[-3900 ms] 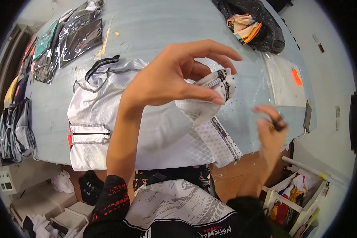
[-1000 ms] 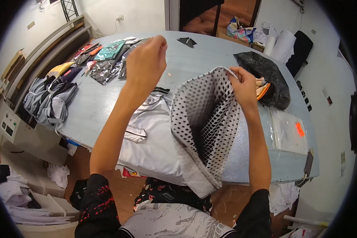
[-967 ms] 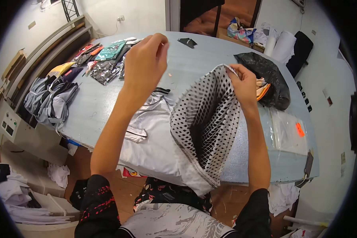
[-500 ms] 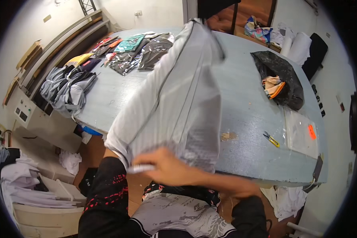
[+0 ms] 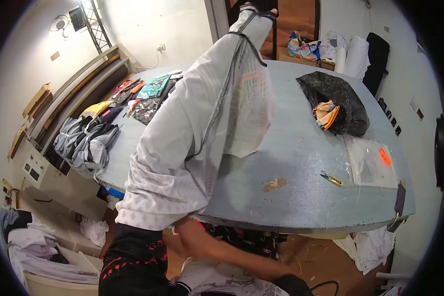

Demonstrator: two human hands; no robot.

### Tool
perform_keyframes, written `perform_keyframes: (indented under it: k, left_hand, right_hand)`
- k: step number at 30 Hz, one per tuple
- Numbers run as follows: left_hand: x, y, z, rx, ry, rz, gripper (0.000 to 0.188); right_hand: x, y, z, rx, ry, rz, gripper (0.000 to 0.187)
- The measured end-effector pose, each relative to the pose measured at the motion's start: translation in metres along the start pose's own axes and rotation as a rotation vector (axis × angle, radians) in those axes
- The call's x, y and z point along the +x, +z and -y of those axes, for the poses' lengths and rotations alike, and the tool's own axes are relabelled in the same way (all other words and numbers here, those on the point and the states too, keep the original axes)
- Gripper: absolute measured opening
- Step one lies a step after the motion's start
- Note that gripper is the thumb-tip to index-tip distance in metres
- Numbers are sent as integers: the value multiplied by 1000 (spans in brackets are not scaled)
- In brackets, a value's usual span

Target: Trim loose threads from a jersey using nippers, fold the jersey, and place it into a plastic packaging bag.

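A thin white shirt (image 5: 175, 133), with dark stitched seams showing, is drawn over my raised left arm. At its far, narrow end, fingertips of my left hand (image 5: 259, 10) show around the dark-trimmed edge and grip it; the rest of that hand is covered by cloth. A sheer printed part of the shirt hangs on the right, over the table (image 5: 246, 192). My right hand (image 5: 185, 238) is low, just under the shirt's bunched near edge and beside my left forearm. Its fingers are blurred and partly hidden.
Folded grey garments (image 5: 86, 145) and bagged clothes (image 5: 153, 89) lie on the table's left. At right are a black plastic bag (image 5: 348, 106) with orange cloth, yellow thread snips (image 5: 332, 178) and a clear plastic bag (image 5: 372, 163). White cloth (image 5: 372, 246) hangs below the table's right edge.
The shirt has slid along my left arm, bunching near the forearm, and its far end is higher with fingertips showing. My right hand has moved down from the shirt's front to below its near edge.
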State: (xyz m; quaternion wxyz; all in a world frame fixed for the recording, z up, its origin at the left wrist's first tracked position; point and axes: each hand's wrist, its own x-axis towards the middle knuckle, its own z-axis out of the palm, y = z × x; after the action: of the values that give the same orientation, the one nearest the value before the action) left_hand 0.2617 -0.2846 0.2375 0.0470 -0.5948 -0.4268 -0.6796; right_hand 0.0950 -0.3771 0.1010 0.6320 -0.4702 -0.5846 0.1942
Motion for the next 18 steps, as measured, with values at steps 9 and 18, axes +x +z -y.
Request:
perform_keyframes:
  k: [9,18]
  left_hand:
    - [42,-25,46,-319,-92,-94,39]
    - [55,-90,162,-467,-203,-173,42]
  right_hand:
    - [53,-65,-79,-378,-342,-98,41]
    - [65,-60,-70,-306,-263,219,41]
